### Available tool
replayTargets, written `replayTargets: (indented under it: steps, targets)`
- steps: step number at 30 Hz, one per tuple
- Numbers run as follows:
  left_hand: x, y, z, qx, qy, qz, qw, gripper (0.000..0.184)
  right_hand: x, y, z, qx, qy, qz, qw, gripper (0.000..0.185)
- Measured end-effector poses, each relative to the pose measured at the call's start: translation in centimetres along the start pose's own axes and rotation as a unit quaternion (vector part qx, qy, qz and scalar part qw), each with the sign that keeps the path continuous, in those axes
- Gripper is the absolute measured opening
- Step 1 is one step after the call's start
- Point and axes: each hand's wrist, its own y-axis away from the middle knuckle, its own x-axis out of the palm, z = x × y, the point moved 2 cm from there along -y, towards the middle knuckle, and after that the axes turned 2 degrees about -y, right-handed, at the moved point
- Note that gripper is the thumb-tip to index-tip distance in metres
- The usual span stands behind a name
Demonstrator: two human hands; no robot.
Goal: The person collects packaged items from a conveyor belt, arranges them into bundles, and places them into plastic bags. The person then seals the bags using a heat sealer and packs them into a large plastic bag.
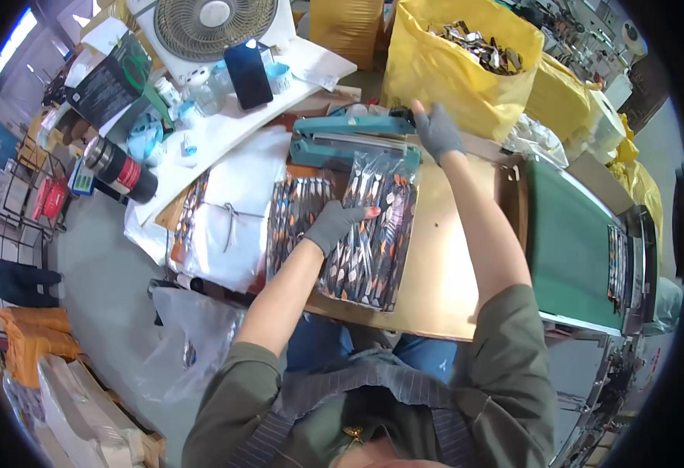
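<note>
My left hand (336,225), in a grey fingertip-less glove, rests on a clear plastic bag of patterned items (369,257), its fingers stretched over the top. The bag's upper end reaches to a teal bar sealer (354,140). My right hand (438,131), gloved the same way, is at the right end of the sealer's arm, around its dark handle, the thumb pointing up. Left of the bag lies another group of patterned items (291,207). Further left are clear plastic sheets (237,210) with a tie on them.
A white table (240,129) at the upper left holds a fan (216,31), a phone (248,74) and a thermos (120,169). Behind the sealer stands a yellow sack (459,86) of small pieces. At the right is a green conveyor belt (572,242).
</note>
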Motion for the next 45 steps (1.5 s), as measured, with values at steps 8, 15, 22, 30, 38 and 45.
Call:
replayTargets:
  steps: [8,15,22,30,38,45]
  targets:
    - [-5.9,-6.5,-2.1,-0.070,-0.017,-0.077,0.994,0.056,1.9,-2.2,4.4,-0.013,0.104,0.115,0.988,0.026]
    - [-5.5,-6.3,-1.1,-0.050,-0.017,-0.065,0.996,0.047,4.2,0.4,1.4,0.021,0.092,0.135,0.986,0.018]
    - [-5.3,-6.5,-0.8,-0.035,-0.048,-0.083,0.995,0.049,4.1,0.7,1.2,0.056,0.079,0.161,0.982,0.025]
    - [-10.3,-2.6,-0.3,-0.029,-0.136,-0.102,0.985,0.057,1.0,12.4,1.8,0.208,-0.531,0.167,0.805,0.087]
    - [-9.8,11.3,3.1,-0.046,-0.211,-0.313,0.925,0.079,2.7,24.3,12.7,0.295,-0.506,0.465,0.664,0.074]
    - [-7.8,19.3,6.7,-0.104,0.158,-0.083,0.978,0.058,-6.9,31.9,14.1,0.433,-0.625,0.483,0.434,0.062]
